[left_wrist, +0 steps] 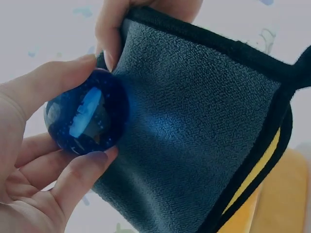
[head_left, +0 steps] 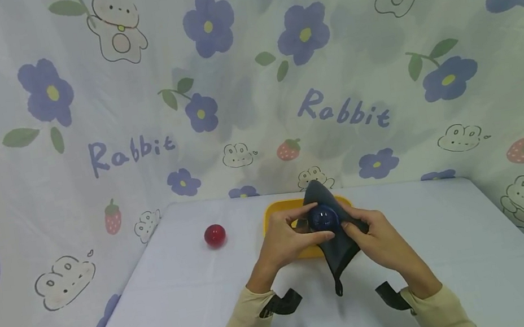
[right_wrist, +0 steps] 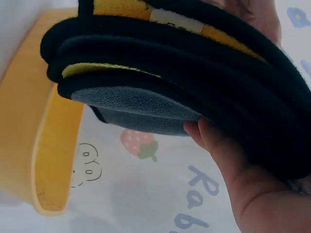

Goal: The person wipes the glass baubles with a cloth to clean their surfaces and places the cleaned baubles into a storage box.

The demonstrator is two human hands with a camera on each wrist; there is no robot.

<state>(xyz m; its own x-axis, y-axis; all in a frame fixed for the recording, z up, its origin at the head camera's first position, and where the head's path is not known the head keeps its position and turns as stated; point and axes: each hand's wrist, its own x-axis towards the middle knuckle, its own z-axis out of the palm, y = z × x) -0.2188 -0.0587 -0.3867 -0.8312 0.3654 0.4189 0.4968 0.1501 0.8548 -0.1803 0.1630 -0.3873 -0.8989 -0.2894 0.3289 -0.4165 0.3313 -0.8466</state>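
A glossy, see-through blue ball [head_left: 323, 218] is held by my left hand [head_left: 284, 238], its fingers and thumb curled about the sides. Seen in the left wrist view, the ball [left_wrist: 87, 114] has a pale shape inside and touches a grey cloth [left_wrist: 189, 107]. My right hand [head_left: 381, 236] grips this cloth, which is folded in layers. In the right wrist view the cloth [right_wrist: 131, 99] shows black edging and yellow undersides, and it hides part of the right hand [right_wrist: 248, 179]. A small loop hangs from the cloth's lower corner.
Behind and below the hands stands a yellow bin [head_left: 270, 212] on the white table [head_left: 169, 292], partly covered by hands and cloth. A red ball [head_left: 214, 235] lies on the table to the left. A patterned curtain [head_left: 248, 74] rises at the back and sides.
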